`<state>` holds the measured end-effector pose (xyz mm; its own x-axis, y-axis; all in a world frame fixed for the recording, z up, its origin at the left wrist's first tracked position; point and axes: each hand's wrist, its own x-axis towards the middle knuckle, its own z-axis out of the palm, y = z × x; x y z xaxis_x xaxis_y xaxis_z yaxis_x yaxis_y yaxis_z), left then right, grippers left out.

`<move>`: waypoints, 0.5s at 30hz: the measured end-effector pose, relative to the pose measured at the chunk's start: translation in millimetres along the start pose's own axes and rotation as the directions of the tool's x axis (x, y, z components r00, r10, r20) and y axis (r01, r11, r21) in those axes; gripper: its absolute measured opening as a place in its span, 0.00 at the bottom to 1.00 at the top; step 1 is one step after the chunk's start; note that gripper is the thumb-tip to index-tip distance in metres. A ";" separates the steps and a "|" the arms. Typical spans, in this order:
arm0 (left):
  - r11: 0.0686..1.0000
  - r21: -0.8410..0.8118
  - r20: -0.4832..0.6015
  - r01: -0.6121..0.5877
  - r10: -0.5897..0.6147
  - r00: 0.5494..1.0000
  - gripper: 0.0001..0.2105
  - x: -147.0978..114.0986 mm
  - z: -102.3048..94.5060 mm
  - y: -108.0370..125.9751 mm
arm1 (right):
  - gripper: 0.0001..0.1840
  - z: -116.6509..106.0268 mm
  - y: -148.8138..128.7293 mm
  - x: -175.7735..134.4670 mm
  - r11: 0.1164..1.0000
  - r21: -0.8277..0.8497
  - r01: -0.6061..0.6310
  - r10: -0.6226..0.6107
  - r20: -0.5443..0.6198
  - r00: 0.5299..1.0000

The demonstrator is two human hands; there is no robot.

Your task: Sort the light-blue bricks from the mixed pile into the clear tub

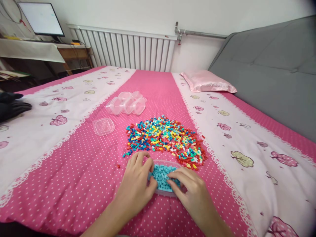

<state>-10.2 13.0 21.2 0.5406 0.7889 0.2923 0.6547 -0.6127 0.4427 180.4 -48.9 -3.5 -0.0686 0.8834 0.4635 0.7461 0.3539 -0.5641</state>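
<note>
A clear plastic container (166, 193) full of small light blue building bricks (161, 176) sits on the bed before me. My left hand (138, 177) curls around the container's left end, its thumb and fingers at the rim. Over the right part of the container is my right hand (190, 184), thumb and forefinger pinched together at the light blue bricks; a brick seems to be between the tips, though it is very small. Just beyond the container spreads a big pile of mixed-colour bricks (165, 135), in red, yellow, white, teal and dark blue.
Left of the pile lie a clear lid (104, 126) and a group of clear plastic containers (127, 103). A black glove (12, 106) rests at the bed's left edge. Farther off are a pink pillow (207, 81), a grey headboard (266, 65), a radiator (128, 47) and a monitor (41, 19).
</note>
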 end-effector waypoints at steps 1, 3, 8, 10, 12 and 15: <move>1.000 0.013 0.009 -0.011 0.011 1.000 0.07 0.0 -2.1 -0.4 | 0.07 -0.1 0.4 -0.3 1.000 0.002 -0.004 0.004 0.005 1.000; 0.997 0.069 0.022 -0.028 0.027 0.999 0.07 0.1 -6.8 -1.0 | 0.06 -0.4 1.0 -0.7 1.000 0.004 -0.012 0.012 0.010 1.000; 0.987 0.152 0.048 -0.060 0.054 0.997 0.10 0.9 -14.4 -0.6 | 0.06 -0.2 1.7 -1.1 1.000 0.008 -0.014 0.014 0.023 1.000; 0.987 0.149 0.048 -0.062 0.055 0.997 0.11 1.1 -15.1 -0.6 | 0.05 -0.2 1.9 -1.3 1.000 0.014 -0.017 0.017 0.026 1.000; 0.988 0.146 0.050 -0.056 0.049 0.998 0.11 1.3 -15.4 -1.3 | 0.05 -0.3 1.9 -1.4 0.999 0.022 -0.023 0.023 0.029 0.999; 0.990 0.126 0.045 -0.066 0.061 0.997 0.11 1.2 -16.4 -1.2 | 0.04 -0.5 1.6 -1.2 0.999 0.033 -0.030 0.029 0.034 0.999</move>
<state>-18.9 15.5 35.0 0.6026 0.7470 0.2807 0.6788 -0.6648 0.3118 182.0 -49.6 -4.6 -0.0701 0.9032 0.4234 0.7254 0.3375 -0.5999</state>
